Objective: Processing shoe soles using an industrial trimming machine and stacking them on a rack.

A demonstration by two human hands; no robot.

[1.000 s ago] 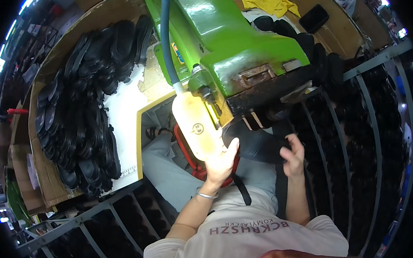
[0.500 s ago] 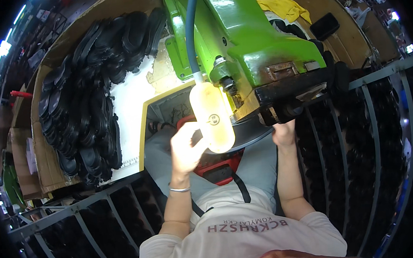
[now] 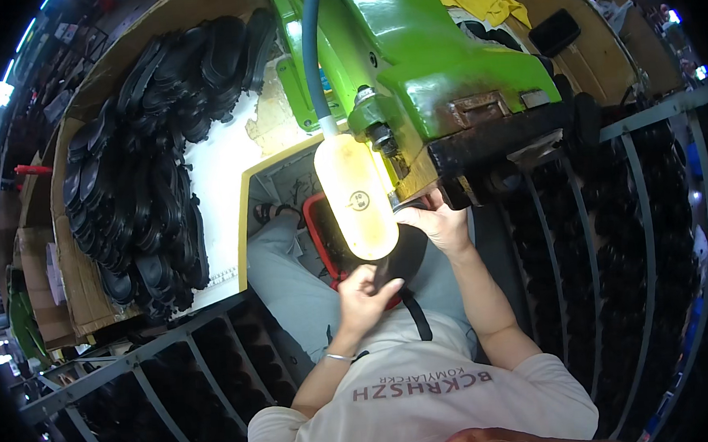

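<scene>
Left hand has its fingers clamped on the near end of a black sole — right hand is pinching the far end, fingers tucked just under the dark front of a big green machine. So the sole's stretched between both sets of fingers, partly behind a glowing lamp hanging just left of the right fingers. Well off to the left of the fingers, there's a heap of black soles on a white counter.
</scene>
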